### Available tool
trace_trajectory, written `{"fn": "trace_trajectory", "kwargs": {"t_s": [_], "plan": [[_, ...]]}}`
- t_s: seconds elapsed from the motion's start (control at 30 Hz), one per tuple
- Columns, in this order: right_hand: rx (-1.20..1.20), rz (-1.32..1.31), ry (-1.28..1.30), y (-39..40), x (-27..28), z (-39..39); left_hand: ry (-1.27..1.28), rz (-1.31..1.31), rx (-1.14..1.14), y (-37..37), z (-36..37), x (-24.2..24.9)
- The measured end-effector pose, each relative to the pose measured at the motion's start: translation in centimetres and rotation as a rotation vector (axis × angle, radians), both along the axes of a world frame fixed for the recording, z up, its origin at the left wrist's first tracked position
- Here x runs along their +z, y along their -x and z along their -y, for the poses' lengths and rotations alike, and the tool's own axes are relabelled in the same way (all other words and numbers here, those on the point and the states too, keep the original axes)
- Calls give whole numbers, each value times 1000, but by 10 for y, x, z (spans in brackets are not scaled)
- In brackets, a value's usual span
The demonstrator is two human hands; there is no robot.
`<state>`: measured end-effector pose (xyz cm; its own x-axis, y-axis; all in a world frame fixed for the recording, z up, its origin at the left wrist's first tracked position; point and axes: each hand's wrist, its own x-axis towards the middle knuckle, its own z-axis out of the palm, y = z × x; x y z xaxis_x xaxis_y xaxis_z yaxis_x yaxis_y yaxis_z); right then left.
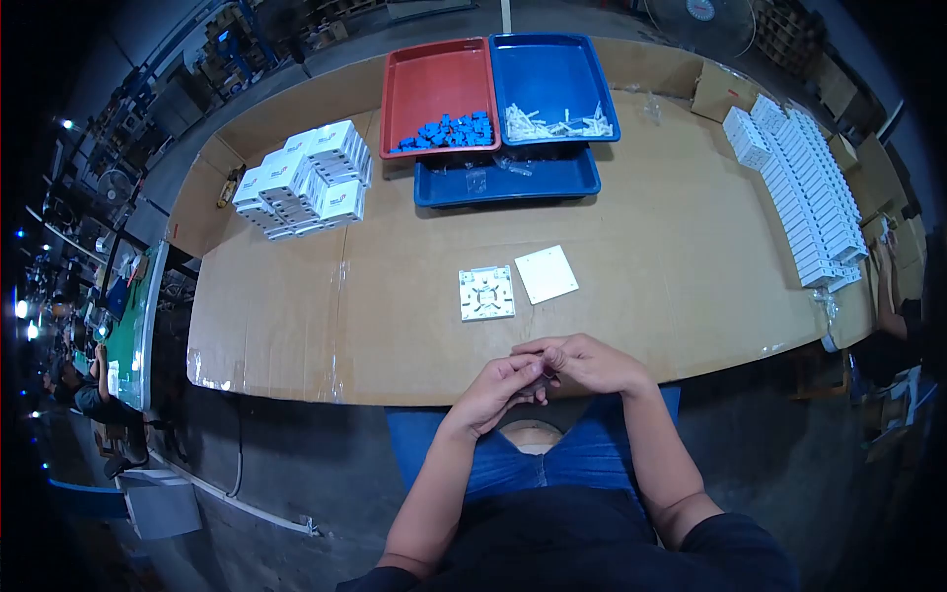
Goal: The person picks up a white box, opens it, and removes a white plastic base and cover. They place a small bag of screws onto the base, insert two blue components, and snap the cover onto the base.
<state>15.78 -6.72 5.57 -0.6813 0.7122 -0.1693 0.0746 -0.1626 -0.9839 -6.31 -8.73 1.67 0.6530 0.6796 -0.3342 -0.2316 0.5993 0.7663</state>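
Observation:
My left hand (500, 391) and my right hand (589, 364) meet at the table's near edge, above my lap. Their fingers are curled and pressed against each other, with the thumbs close together. Whether anything small is between them is hidden. Just beyond the hands lies a square white plastic tray-like part (486, 294) with a moulded round pattern inside. To its right, slightly turned, is a flat white square cover (546, 274) with small holes near its corners. Neither hand touches these two pieces.
A red tray (436, 84) holds blue parts (454, 131); a blue tray (552, 74) holds white sticks (557, 123). Another blue tray (508, 187) sits before them. White boxes (306, 178) are stacked left; rows of white parts (804, 192) stand right. Cardboard walls edge the table.

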Motion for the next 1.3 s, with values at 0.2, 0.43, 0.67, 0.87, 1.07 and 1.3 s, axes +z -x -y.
{"fn": "trace_trajectory", "kwargs": {"t_s": [0.2, 0.43, 0.67, 0.87, 1.07, 1.3], "plan": [[-262, 84, -320, -33, 25, -79, 137, 264, 79, 1, -21, -13], [-656, 514, -709, -51, 33, -234, 358, 687, 96, 1, -37, -48], [-628, 876, -949, -30, 31, -338, 420, 625, 106, -1, -37, -42], [-430, 937, -979, -24, 22, -371, 420, 654, 93, -1, -38, -43], [-389, 962, -1069, -67, 20, -397, 431, 642, 101, -1, -37, -40], [-457, 1113, -999, -92, 37, -387, 448, 671, 90, -1, -39, -44]]}}
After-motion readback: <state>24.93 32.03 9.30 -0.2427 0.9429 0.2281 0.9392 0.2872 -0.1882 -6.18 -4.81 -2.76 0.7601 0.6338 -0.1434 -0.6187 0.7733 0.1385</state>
